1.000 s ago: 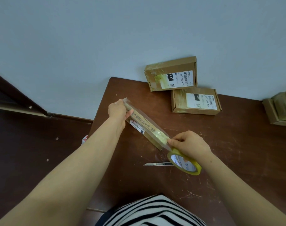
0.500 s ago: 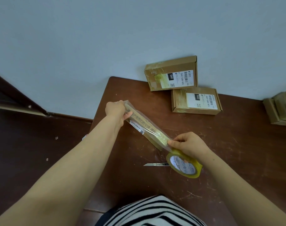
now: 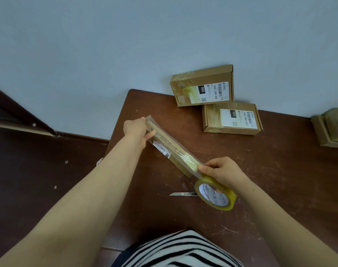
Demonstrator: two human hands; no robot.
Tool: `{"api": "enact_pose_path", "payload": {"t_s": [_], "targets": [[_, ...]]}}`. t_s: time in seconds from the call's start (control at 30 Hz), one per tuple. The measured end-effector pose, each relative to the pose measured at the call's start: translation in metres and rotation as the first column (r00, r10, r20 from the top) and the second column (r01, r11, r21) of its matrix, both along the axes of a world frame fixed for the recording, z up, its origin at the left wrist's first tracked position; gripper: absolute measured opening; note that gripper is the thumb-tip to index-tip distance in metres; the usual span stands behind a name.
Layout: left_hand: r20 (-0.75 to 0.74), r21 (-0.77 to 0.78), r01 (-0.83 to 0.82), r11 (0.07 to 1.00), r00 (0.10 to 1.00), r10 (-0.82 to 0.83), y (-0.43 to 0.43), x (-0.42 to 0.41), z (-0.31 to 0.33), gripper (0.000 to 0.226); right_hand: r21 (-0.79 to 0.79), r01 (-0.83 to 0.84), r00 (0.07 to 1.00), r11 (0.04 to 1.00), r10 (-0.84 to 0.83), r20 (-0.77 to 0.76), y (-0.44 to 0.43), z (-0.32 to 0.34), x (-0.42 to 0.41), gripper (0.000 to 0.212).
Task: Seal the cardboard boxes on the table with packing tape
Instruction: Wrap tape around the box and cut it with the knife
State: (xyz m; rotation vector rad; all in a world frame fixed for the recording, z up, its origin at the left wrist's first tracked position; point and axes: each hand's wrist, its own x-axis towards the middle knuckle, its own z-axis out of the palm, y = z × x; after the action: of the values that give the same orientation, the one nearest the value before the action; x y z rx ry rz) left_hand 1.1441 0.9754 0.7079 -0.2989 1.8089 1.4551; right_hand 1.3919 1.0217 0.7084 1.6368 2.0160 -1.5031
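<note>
Hands first: the left hand (image 3: 135,130) grips the far end of a long narrow box (image 3: 172,151) held over the bench (image 3: 279,180). The right hand (image 3: 222,172) pinches its near end and holds the tape roll (image 3: 216,195). Two labelled boxes (image 3: 202,85) lie beyond the long box, and a cutter blade (image 3: 181,194) lies just nearer than it.

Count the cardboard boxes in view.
3. A long box held by the left hand and right hand; an upper box against the wall; a lower box flat before it. Cut-off cardboard at the right edge may be more.

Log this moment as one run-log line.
left hand: grips long box | right hand: holds tape roll, tape along box | knife: on table
</note>
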Motion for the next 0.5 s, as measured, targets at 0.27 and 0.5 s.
{"api": "enact_pose_path", "payload": {"t_s": [0.27, 0.5], "targets": [[0.13, 0.092, -0.224, 0.97, 0.969, 0.211, -0.007, 0.0082, -0.0053, 0.014, -0.038, 0.023, 0.999, 0.999, -0.024, -0.028, 0.0006, -0.0002, 0.0009, 0.018], [0.041, 0.014, -0.14, 0.99, 0.989, 0.14, -0.0004, 0.0013, -0.0077, 0.012, -0.051, 0.03, 0.999, 0.998, -0.032, -0.035, 0.0015, 0.0, 0.0013, 0.018]]}}
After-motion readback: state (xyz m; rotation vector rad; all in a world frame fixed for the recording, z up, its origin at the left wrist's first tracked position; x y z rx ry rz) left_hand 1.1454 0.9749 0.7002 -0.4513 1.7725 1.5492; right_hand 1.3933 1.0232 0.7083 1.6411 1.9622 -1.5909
